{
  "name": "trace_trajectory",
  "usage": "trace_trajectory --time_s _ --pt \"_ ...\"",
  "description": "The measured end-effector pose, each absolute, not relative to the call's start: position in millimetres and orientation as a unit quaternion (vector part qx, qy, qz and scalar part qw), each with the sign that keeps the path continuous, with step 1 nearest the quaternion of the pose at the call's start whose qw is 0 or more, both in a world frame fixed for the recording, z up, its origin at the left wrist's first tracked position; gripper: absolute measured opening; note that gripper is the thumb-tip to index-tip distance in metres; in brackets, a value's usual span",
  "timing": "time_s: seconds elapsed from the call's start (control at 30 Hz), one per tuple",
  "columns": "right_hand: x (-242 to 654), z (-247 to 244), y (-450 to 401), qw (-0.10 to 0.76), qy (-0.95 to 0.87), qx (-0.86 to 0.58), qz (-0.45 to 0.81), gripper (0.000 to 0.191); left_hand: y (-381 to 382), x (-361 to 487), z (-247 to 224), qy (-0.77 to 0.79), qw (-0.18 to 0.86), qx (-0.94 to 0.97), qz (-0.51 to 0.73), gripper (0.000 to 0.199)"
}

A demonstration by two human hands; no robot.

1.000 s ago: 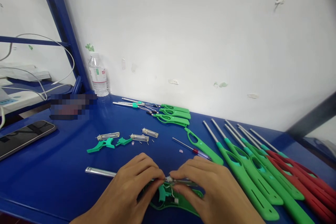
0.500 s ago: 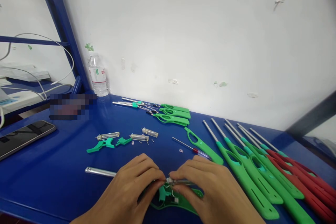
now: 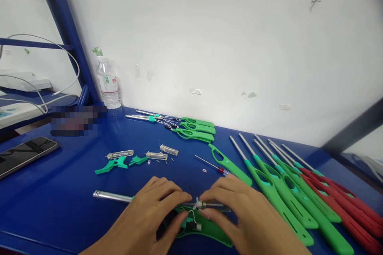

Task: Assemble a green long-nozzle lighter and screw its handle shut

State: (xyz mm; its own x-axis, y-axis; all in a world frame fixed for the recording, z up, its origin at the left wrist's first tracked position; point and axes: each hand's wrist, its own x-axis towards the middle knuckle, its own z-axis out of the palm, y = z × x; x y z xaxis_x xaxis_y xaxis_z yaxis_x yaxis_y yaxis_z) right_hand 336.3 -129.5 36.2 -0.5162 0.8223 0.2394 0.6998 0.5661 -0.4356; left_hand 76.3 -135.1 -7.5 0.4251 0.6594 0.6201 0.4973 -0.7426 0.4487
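Between the thumb and fingers of my right hand (image 3: 229, 203) is a clear lighter fuel tank (image 3: 211, 204), its valve end pointing left. My left hand (image 3: 160, 207) has its thumb and index finger apart, just left of that valve end. Below both hands lies an opened green lighter handle shell (image 3: 214, 229) with a teal trigger (image 3: 185, 223), a black igniter part and a thin white wire inside. A metal lighter tube (image 3: 110, 195) sticks out to the left from behind my left hand. My palms hide parts of the shell and the tank.
Beyond the hands lie several clear fuel tanks (image 3: 120, 154), teal triggers (image 3: 112, 164), tiny pins and a screwdriver (image 3: 209, 163). Green shells (image 3: 196, 135) with tubes lie near the wall. Green and red lighters (image 3: 302, 199) fill the right side. A bottle (image 3: 109, 85) and phone (image 3: 26, 155) stand left.
My left thumb and index finger have parted from the tank's valve end. The tank, in my right hand, has shifted slightly right. The whole view has shifted a little.
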Motion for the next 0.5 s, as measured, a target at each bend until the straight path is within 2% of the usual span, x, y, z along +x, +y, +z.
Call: trace_trajectory --time_s 0.13,0.4,0.5 --pt "340.0 33.7 -128.7 0.186 -0.856 -0.456 0.158 0.026 -136.8 72.6 -4.2 0.352 0.08 0.865 0.349 0.034" --pt "336.3 33.2 -129.8 0.151 -0.847 -0.483 0.161 0.018 -132.6 74.5 -33.3 0.336 0.111 0.853 0.383 0.024" --pt "333.2 33.9 -129.8 0.137 -0.839 -0.496 0.175 0.017 -132.8 75.0 -31.7 0.329 0.109 0.853 0.39 0.013"
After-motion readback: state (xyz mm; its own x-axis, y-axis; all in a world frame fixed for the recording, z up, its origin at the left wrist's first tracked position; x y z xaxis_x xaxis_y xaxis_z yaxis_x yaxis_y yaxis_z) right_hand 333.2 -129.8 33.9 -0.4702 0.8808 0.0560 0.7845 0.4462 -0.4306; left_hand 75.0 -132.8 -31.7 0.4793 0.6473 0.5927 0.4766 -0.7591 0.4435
